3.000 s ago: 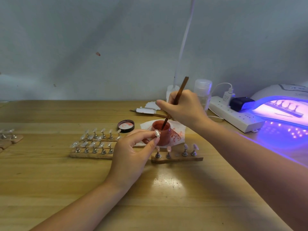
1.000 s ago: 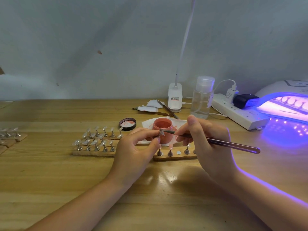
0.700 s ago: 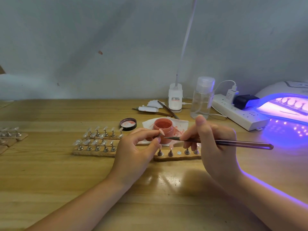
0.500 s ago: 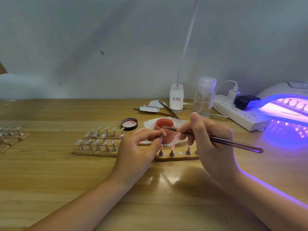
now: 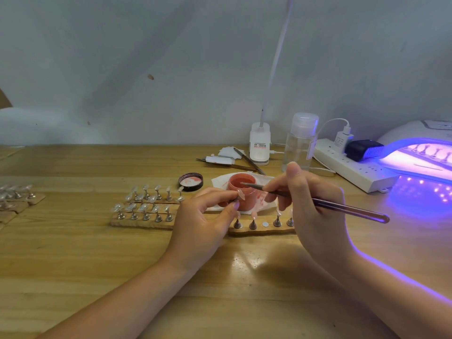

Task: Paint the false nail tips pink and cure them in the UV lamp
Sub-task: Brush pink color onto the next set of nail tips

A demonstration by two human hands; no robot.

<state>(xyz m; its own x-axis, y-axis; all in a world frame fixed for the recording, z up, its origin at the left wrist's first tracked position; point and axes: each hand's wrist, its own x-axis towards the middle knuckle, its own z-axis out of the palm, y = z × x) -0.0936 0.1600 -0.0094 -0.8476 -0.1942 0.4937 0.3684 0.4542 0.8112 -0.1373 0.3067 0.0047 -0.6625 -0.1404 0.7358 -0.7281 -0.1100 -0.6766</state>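
Just in front of the pink polish pot (image 5: pixel 242 192), the left hand (image 5: pixel 203 221) pinches a small metal stand between thumb and forefinger, with a false nail tip (image 5: pixel 241 194) on its top. The tip is a narrow, pale, glossy almond shape; its long axis stands nearly upright, leaning slightly toward the pot, pointed end up. The right hand (image 5: pixel 310 206) grips a slim brush (image 5: pixel 318 203), fingers curled round the shaft near its front end. The brush lies almost level, its long axis running from the rounded handle end, well out to the right of the pot, to the bristle end over the pot's open mouth, just above the held tip. The pot stands on a white tissue (image 5: pixel 266 189) smeared with pink, and its black lid (image 5: pixel 191 182) lies just left of it, inside up. Nearer the person than the pot, a wooden strip (image 5: pixel 259 231) on the bench (image 5: pixel 97 260) carries four cone stands and one bare metal disc between them. Left of the pot, two more strips (image 5: pixel 141 222) hold rows of clear unpainted tips. Far right of the pot, the UV lamp (image 5: pixel 420 152) glows violet with painted tips inside.
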